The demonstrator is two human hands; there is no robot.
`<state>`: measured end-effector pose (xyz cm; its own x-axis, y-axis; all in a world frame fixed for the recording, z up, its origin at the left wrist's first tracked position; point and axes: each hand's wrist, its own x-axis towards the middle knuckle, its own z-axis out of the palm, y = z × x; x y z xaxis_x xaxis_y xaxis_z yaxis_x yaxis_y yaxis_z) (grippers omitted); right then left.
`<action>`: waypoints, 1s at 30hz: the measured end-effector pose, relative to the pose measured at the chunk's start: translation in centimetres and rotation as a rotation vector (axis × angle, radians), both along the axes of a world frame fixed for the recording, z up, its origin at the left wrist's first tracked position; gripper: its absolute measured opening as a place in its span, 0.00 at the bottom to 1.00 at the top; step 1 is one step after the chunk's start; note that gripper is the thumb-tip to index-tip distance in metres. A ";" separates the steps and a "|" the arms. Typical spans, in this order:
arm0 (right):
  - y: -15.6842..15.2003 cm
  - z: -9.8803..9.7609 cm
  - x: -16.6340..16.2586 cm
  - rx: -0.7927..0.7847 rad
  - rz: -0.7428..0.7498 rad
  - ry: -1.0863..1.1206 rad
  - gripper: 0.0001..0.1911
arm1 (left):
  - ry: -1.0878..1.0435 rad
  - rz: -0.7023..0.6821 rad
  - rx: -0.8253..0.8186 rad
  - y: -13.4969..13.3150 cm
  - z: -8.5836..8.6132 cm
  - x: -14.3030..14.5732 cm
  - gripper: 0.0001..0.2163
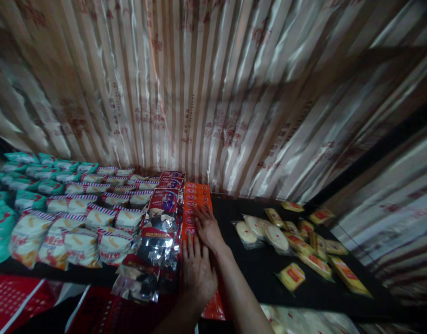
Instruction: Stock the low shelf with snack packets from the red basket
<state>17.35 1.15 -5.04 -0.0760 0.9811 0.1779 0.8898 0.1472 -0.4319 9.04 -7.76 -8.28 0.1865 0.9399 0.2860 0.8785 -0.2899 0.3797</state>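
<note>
A row of orange snack packets [196, 197] runs away from me down the middle of a black shelf [255, 264]. My left hand [197, 271] lies flat on the near end of that row, fingers stretched out. Farther along, my right hand [208, 228] rests on the same orange packets, fingers extended and pressed down on them. Just left of the orange row lies a line of shiny red-and-silver bags [161, 227]. Neither hand grips anything.
White bags with red-blue striped tops [95, 218] and teal bags [29, 181] fill the left of the shelf. Clear packs of round cakes [258, 229] and yellow packets [314, 246] lie at the right. Red crates [22, 297] sit below. A striped plastic sheet [213, 93] hangs behind.
</note>
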 end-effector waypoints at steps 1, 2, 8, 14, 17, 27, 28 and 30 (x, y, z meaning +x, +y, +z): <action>0.8 0.0 -0.3 -0.038 0.002 -0.047 0.24 | -0.005 0.003 0.010 0.0 -0.2 0.0 0.26; 1.6 -0.1 -0.5 -0.072 -0.007 -0.087 0.24 | -0.010 0.004 0.021 0.0 -0.3 0.0 0.26; 3.3 -1.5 -1.5 -0.082 -0.096 -0.211 0.24 | 0.014 -0.002 0.051 0.2 -0.8 0.0 0.24; 2.9 -1.2 -1.7 -0.086 -0.089 -0.216 0.25 | 0.005 -0.013 0.036 0.1 -0.4 -0.1 0.25; 3.1 -0.9 -1.6 -0.109 -0.085 -0.176 0.25 | 0.001 -0.012 0.005 0.0 0.0 -0.2 0.24; -1.4 -1.0 2.8 0.150 -0.283 0.339 0.23 | -0.032 0.011 -0.074 -0.1 1.3 -0.3 0.24; -2.6 -1.3 3.3 0.175 -0.324 0.374 0.22 | -0.032 0.010 -0.081 -0.1 1.5 -0.3 0.24; -5.1 -2.0 4.1 0.213 -0.365 0.428 0.21 | -0.030 -0.001 -0.097 -0.2 1.7 -0.3 0.24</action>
